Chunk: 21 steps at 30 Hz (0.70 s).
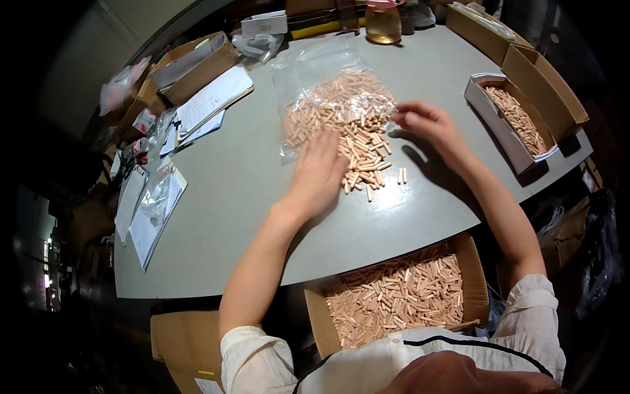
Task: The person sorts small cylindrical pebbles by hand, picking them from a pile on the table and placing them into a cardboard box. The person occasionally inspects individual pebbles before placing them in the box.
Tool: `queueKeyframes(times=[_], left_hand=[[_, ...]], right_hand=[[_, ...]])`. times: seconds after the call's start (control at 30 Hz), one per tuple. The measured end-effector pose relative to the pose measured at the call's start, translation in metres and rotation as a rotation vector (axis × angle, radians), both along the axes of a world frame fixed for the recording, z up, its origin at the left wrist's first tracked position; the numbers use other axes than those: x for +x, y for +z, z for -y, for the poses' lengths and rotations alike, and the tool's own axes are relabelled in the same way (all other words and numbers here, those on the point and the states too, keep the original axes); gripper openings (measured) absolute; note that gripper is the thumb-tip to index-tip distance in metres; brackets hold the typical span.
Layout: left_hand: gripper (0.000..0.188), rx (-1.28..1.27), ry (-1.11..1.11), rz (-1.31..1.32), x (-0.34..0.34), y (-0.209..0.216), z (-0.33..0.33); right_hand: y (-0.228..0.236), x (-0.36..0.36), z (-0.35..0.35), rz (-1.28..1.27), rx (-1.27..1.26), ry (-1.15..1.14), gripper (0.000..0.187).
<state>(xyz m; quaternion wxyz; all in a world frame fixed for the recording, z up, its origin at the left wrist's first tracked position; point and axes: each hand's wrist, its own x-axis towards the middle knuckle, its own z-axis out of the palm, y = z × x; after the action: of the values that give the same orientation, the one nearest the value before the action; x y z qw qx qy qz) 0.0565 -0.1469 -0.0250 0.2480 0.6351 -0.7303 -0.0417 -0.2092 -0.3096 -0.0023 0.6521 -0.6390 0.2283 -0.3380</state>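
A clear plastic bag (pixel 308 65) lies on the grey table, part-filled with small wooden dowels (pixel 354 88). More loose dowels (pixel 364 154) spill from its near side onto the tabletop, and two lie apart to the right. My left hand (pixel 318 171) rests flat against the left of this heap, fingers stretched out over the dowels. At the bag's right edge, my right hand (pixel 433 128) has its thumb and fingertips closed on the plastic. Exactly how much film is between them is too small to tell.
Below the table's front edge, a cardboard box (pixel 474 279) is full of dowels. At right stands a narrow box (pixel 499 134) of dowels beside an open carton (pixel 545 88). Clipboards with papers (pixel 213 98) lie left; a jar of amber liquid (pixel 383 25) stands at the back.
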Motion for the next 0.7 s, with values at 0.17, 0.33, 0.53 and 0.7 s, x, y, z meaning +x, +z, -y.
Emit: queueKeyframes(times=[0.17,0.33,0.53,0.7], left_hand=[[0.086,0.072,-0.043,0.111,-0.021,0.013,-0.014],[0.104,0.135,-0.067,0.141,-0.050,0.021,-0.029],[0.139,0.094,0.043,0.275,-0.060,0.006,-0.043],[0.146,0.348,0.156,0.263,-0.049,0.027,-0.041]], right_hand=[[-0.016,0.016,-0.026,-0.377,-0.933,0.289,0.055],[-0.003,0.013,-0.048,-0.413,-1.065,0.345,0.074],[0.003,0.017,-0.059,-0.516,-1.228,0.439,0.095],[0.002,0.015,-0.067,-0.620,-1.388,0.504,0.093]])
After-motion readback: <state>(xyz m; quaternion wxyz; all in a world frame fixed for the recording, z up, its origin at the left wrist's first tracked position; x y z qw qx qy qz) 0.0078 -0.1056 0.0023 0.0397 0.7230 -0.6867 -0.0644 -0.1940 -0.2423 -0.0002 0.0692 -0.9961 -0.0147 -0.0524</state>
